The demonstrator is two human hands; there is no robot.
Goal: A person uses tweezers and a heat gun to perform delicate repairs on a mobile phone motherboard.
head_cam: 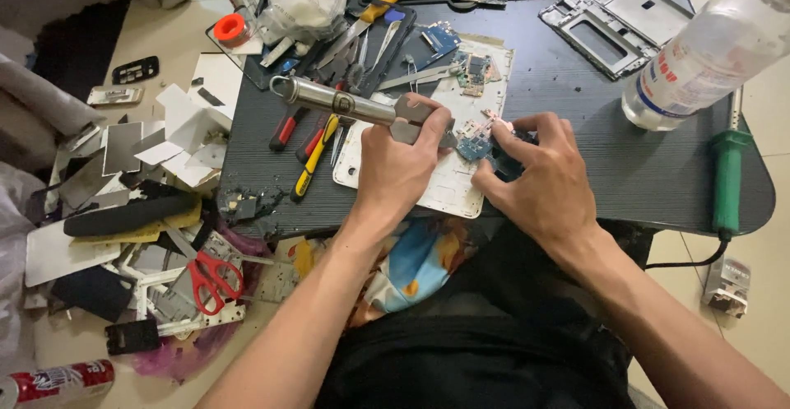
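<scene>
Two hands over the dark tabletop (576, 121): left hand (399, 166) fingers clenched around a metal tool (341, 103), right hand (543, 183) fingers pinching a small circuit board (476, 147)

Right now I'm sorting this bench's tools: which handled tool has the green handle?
The soldering iron at the table's right edge; the other handled tools left of the left hand have red or yellow grips.
</scene>
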